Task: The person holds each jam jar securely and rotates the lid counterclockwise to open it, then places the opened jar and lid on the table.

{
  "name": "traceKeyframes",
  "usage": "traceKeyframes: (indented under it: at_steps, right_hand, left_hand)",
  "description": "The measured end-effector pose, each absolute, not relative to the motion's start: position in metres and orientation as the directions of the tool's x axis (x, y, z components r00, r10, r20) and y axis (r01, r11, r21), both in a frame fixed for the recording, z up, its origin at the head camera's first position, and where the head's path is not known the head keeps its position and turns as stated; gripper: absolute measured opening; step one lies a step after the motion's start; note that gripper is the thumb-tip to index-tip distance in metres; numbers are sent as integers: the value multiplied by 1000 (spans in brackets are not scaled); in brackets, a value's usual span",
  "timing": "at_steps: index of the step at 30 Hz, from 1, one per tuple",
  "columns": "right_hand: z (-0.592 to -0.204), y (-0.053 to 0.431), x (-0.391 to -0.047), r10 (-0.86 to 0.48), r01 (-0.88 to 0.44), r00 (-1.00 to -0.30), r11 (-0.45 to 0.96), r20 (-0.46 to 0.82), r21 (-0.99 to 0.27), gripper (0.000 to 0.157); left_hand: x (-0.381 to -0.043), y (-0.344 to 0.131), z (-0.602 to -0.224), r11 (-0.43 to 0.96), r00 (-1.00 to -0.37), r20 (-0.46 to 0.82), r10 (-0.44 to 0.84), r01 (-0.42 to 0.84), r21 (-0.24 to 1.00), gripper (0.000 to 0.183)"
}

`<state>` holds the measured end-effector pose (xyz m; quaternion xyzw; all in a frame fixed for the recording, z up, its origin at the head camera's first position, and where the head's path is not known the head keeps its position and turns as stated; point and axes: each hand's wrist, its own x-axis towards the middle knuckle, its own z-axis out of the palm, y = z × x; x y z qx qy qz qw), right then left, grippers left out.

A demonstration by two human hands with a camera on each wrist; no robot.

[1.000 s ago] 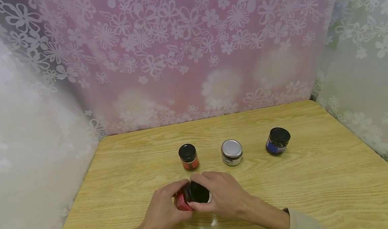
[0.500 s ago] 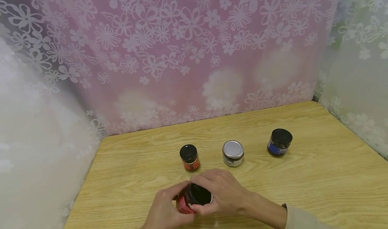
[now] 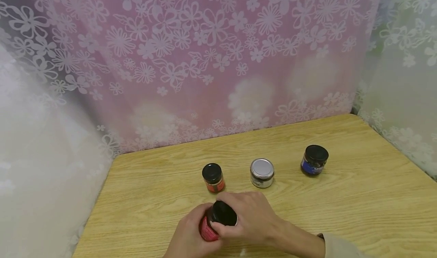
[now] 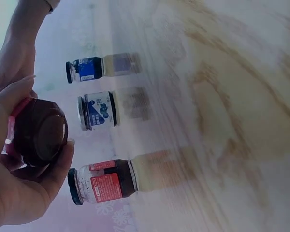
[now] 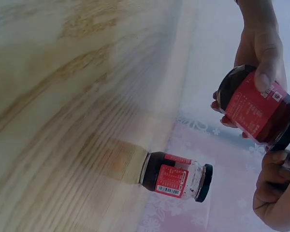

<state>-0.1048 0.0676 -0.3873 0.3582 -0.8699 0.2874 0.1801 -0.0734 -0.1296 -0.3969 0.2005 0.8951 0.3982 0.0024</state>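
My left hand (image 3: 189, 233) wraps round a glass jar with a red label (image 5: 253, 106) and dark contents. Its black lid (image 3: 224, 213) is gripped by my right hand (image 3: 254, 220), thumb on the near side and fingers over the far side. Both wrist views have the jar held up off the table, tilted, and the left wrist view looks onto its faceted base. Just beyond the hands stands a smaller jar with a black lid and red label (image 3: 214, 180). The right palm hides part of the held lid.
Farther right on the wooden table (image 3: 146, 197) stand a silver-lidded jar (image 3: 262, 172) and a black-lidded jar with a blue label (image 3: 314, 161). A pink floral curtain (image 3: 205, 60) hangs along the back edge, with pale curtains at both sides.
The right hand and lid have shifted slightly, with the right thumb now farther left across the lid's near side. Both hands keep their hold; the standing jars stay in place.
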Motion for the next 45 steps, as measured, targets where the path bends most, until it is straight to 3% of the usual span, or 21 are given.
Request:
traceKeyframes:
  at_steps: [5, 9, 18, 26, 33, 36, 42, 45]
  right_hand:
    - [-387, 64, -99, -508, -706, -696, 610, 507, -359, 33]
    - [-386, 62, -96, -515, -720, -682, 594, 519, -357, 29]
    - [-386, 66, -96, -550, -843, -522, 447, 652, -299, 34]
    - [-390, 66, -102, -541, -885, -438, 398, 718, -240, 37]
    - [-395, 69, -114, -536, -922, -351, 340, 768, -184, 36]
    - [-392, 71, -113, -545, -894, -414, 394, 729, -213, 34]
    - [-383, 67, -101, -503, -690, -706, 647, 499, -324, 32]
    - [-383, 65, -98, -469, -650, -738, 687, 485, -324, 29]
  left_hand:
    - [-72, -127, -396, 637, -912, 176, 371, 388, 666, 59]
    - [-71, -128, -397, 588, -897, 193, 398, 411, 697, 57]
    - [-69, -129, -401, 463, -849, 314, 425, 502, 731, 53]
    - [-69, -130, -400, 432, -864, 260, 431, 451, 781, 54]
    - [-75, -127, -401, 393, -835, 272, 478, 480, 784, 53]
    - [-76, -124, -398, 434, -858, 219, 464, 436, 789, 53]
    - [-73, -116, -396, 622, -884, 268, 384, 462, 632, 55]
    - [-71, -114, -396, 660, -883, 292, 369, 470, 586, 56]
